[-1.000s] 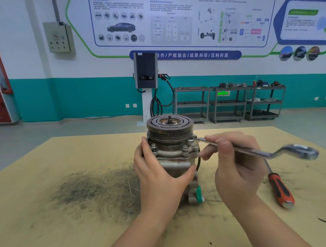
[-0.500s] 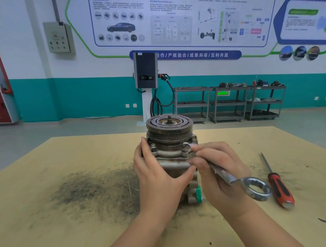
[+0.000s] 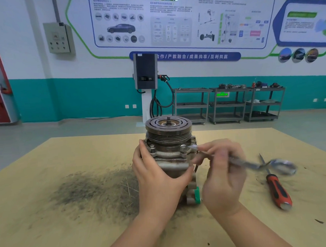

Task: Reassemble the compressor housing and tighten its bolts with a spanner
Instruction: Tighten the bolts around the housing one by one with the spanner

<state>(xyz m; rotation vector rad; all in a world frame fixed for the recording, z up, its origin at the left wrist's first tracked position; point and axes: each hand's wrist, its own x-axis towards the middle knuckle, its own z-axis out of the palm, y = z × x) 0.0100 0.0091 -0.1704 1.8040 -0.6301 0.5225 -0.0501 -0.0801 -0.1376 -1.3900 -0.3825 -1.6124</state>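
Note:
The compressor point(image 3: 169, 140) stands upright in the middle of the table, its grooved pulley on top. My left hand point(image 3: 157, 181) wraps around the front of its grey body and hides much of it. Bolt heads sit on the flange under the pulley; one bolt point(image 3: 183, 147) is at the front right. My right hand point(image 3: 223, 175) grips the shaft of a steel spanner point(image 3: 251, 165). The spanner's open end sits at that front-right bolt, and its blurred ring end points right, above the table.
A red-and-black screwdriver point(image 3: 278, 190) lies on the tan table point(image 3: 69, 230) to the right of my right hand. A dark smear of grime covers the table left of the compressor. A green cap point(image 3: 197, 195) shows at the compressor's base. Shelving carts stand far behind.
The spanner's ring end swung from far right toward me, then back out to the right, while its open end stayed at the bolt. My left hand kept its grip on the compressor.

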